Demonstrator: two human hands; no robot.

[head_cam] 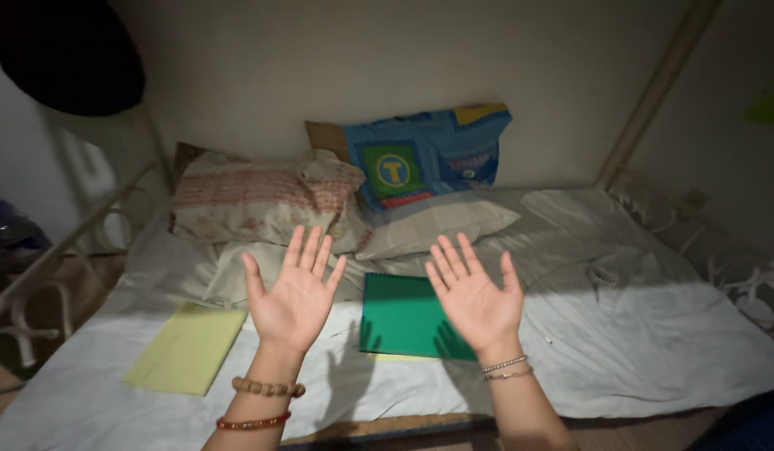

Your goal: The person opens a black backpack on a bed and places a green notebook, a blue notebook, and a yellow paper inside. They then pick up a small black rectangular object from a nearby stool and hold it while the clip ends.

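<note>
My left hand (292, 292) and my right hand (475, 294) are raised side by side above the bed, palms facing me, fingers spread, holding nothing. Bead bracelets circle my left wrist and thin chain bracelets my right. Behind and between the hands a green spiral notebook (399, 316) lies flat on the white sheet (637, 334). A pale yellow sheet or folder (188, 347) lies on the bed to the left of my left hand.
Pillows lie at the head of the bed: a patterned beige one (258, 200), a plain one (437, 224) and a blue printed one (420, 159) against the wall. A metal bed frame (70, 238) runs along the left and right sides.
</note>
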